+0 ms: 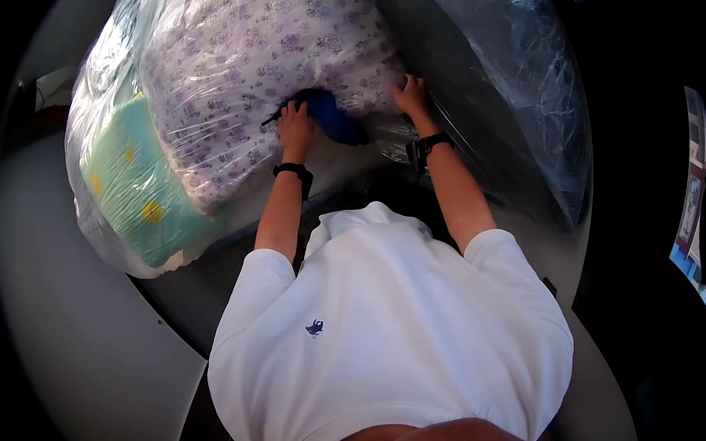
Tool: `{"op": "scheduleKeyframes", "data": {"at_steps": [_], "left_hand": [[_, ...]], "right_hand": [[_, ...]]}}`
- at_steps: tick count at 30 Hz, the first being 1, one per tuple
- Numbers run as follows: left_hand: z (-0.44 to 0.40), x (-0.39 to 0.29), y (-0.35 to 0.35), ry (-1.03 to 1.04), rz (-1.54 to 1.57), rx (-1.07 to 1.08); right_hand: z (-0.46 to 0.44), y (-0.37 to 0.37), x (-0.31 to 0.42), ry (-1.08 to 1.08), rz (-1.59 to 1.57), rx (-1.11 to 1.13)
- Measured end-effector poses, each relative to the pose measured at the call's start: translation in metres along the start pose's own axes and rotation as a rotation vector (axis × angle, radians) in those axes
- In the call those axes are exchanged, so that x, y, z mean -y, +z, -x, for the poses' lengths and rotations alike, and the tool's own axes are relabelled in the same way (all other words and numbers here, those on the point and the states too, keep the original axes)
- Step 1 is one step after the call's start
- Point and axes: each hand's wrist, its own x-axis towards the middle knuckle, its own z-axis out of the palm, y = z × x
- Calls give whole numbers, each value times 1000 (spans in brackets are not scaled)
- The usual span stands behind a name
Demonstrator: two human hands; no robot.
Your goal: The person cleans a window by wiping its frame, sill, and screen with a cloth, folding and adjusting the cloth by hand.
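Note:
My left hand (295, 127) rests with bent fingers at the left end of a dark blue, soft-looking item (337, 120), and a thin dark strip sticks out beside the fingers. The blue item lies against the lower edge of a white quilt with purple flowers (242, 69), which is inside a clear plastic bag (113, 64). To the right, my right hand (410, 96) has its fingers curled at the bag's right edge, beside a dark grey panel. Its fingertips are partly hidden, and the exact grip is hard to see.
A green bedding piece with yellow flowers (140, 186) sits in the bag's lower left. Another plastic-covered dark bundle (520, 110) stands on the right. Grey panels (86, 289) curve around the lower left. Both wrists wear black bands.

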Motion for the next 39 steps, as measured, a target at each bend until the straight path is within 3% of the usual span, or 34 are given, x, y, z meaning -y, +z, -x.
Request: {"op": "scheduleKeyframes", "data": {"at_steps": [1, 3, 4, 6, 7, 9, 10, 12, 13, 14, 16, 18, 19, 21, 23, 25, 30, 32, 37, 39], "left_hand": [[-2, -6, 4, 42, 22, -5], [-21, -30, 9, -152, 271, 189], [-31, -45, 25, -82, 280, 177], [-48, -77, 53, 238, 700, 158], [-53, -108, 26, 309, 796, 254], [-43, -180, -55, 473, 1050, 366], [-34, -208, -89, 566, 1215, 385], [-16, -252, -149, 718, 1204, 420], [-8, -270, -170, 806, 1195, 436], [-1, -286, -183, 851, 1185, 443], [11, -309, -205, 1200, 1273, 198], [26, -328, -231, 1268, 1244, 222], [32, -337, -239, 1293, 1141, 193], [39, -353, -242, 1324, 1044, 168], [35, -370, -236, 1297, 902, -67], [15, -374, -227, 1255, 811, -70], [-36, -354, -213, 1217, 552, -99], [-38, -345, -216, 1208, 746, -8], [-44, -342, -221, 1121, 721, 124], [-46, -353, -217, 1115, 605, 355]], "right_hand": [[9, 1, -10, 23, -22, 48], [21, 6, -34, 76, -56, 110], [27, 8, -45, 104, -73, 137], [53, -2, -64, -125, -133, 123], [67, -9, -65, -108, -161, 60], [101, -29, -60, -400, -452, -105], [121, -48, -51, -387, -463, -161], [168, -97, -28, -264, -558, -127], [188, -107, -26, -406, -616, -360], [212, -123, -21, -408, -621, -405], [262, -157, -11, -393, -335, -983], [299, -178, -19, -356, -214, -1240], [313, -187, -19, -346, -216, -1258], [335, -203, -23, -106, -105, -1478], [325, -213, -34, -102, -32, -1470], [304, -218, -38, -62, 22, -1313], [242, -217, -5, -60, 255, -1225], [228, -218, 3, -138, 264, -1192], [216, -225, -9, -201, 267, -1176], [219, -228, -20, -224, 271, -1160]]}}
